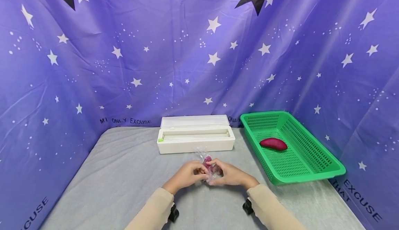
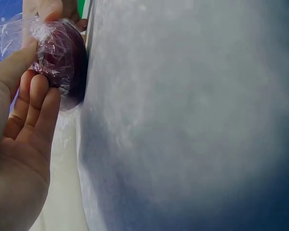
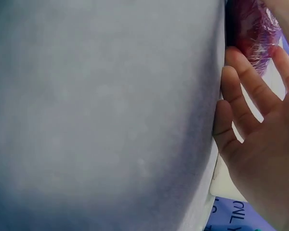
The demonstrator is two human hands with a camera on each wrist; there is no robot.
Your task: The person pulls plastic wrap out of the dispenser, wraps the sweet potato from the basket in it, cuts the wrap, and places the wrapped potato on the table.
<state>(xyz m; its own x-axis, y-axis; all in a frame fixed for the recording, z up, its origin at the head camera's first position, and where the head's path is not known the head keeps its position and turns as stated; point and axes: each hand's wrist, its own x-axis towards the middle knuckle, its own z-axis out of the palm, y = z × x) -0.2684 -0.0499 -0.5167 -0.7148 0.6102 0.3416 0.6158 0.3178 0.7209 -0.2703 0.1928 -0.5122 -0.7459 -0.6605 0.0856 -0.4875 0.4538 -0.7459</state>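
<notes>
A purple-red sweet potato [image 1: 207, 160] is wrapped in clear cling film [image 2: 9, 36] and sits low over the table between both hands. My left hand [image 1: 188, 174] pinches the film at its left side, thumb and curled fingers against the wrapped surface. From the other side my right hand [image 1: 232, 174] grips it with thumb and index finger, while in the right wrist view its other fingers spread along the cloth. Loose film sticks up beyond the sweet potato in the head view. Much of the sweet potato is hidden behind the fingers.
Just beyond the hands stands a white cling film box [image 1: 196, 146], its lid raised and a roll inside. To the right a green basket [image 1: 268, 169] holds another sweet potato [image 1: 273, 144]. Grey cloth covers the table [image 1: 124, 174]; a purple star-patterned curtain [image 1: 174, 67] surrounds it.
</notes>
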